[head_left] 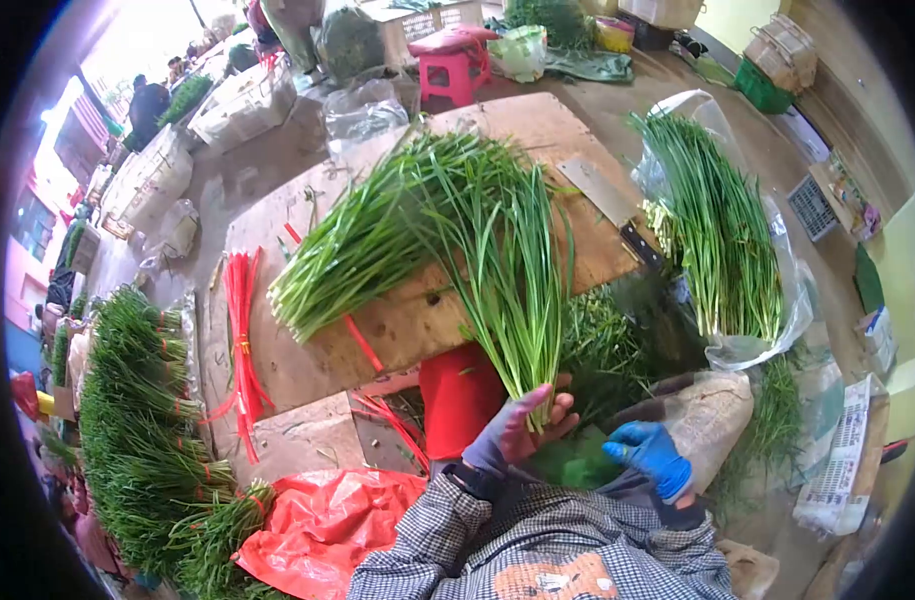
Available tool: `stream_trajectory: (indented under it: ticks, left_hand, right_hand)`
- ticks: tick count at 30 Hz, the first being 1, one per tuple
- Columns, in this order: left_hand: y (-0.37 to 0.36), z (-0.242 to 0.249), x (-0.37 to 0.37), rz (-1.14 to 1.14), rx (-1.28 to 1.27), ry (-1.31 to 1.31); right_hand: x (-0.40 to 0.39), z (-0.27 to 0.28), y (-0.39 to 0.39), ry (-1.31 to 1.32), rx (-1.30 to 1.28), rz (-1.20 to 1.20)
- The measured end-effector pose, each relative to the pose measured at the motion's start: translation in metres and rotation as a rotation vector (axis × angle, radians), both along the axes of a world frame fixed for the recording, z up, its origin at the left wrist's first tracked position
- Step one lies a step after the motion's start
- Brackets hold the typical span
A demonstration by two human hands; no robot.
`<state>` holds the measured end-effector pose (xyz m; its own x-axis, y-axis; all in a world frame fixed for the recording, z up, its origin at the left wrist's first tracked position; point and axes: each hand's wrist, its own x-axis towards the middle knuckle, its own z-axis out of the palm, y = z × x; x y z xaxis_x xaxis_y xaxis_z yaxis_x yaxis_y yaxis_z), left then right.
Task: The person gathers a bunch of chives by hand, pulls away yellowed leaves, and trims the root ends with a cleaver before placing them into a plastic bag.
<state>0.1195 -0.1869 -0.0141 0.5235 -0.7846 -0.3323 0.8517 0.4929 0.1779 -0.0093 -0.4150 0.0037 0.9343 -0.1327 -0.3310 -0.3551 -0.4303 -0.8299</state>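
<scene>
My left hand, in a worn purple-grey glove with bare fingertips, holds a bunch of garlic chives by its pale stem ends. The leaves fan up and away over the board. My right hand, in a blue glove, hovers to the right of the stems, fingers loosely curved and apart, with nothing visible in it. A larger pile of chives lies on the wooden board, pale ends toward the left. A cleaver rests on the board's right side.
Red ties lie bundled on the board's left. Tied chive bundles are stacked at far left, beside red plastic. More chives lie on clear plastic at right. Loose trimmings sit below the board; a pink stool stands beyond.
</scene>
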Motion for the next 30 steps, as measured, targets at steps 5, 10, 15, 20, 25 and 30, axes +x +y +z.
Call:
stream_trajectory:
  ticks: [5, 10, 15, 20, 25, 30]
  left_hand:
    - [0.001, 0.016, 0.002, -0.078, 0.384, -0.307]
    - [0.013, 0.006, 0.0, -0.042, 0.626, -0.515]
    - [0.035, 0.056, 0.012, -0.146, 0.593, -0.383]
    - [0.036, 0.084, 0.013, -0.173, 0.591, -0.394]
    - [0.024, 0.109, 0.001, -0.229, 0.678, -0.522]
    - [0.04, 0.119, -0.001, -0.233, 0.666, -0.579]
  right_hand:
    - [0.033, 0.0, 0.021, -0.117, 0.005, 0.101]
    - [0.055, 0.005, 0.04, -0.187, -0.058, 0.335]
    - [0.069, 0.022, 0.045, -0.286, 0.232, 0.169]
    - [0.096, 0.066, 0.029, -0.427, 0.513, -0.035]
    - [0.122, 0.085, 0.048, -0.741, 0.058, 0.163]
    - [0.13, 0.037, -0.014, -0.589, -0.361, 0.019]
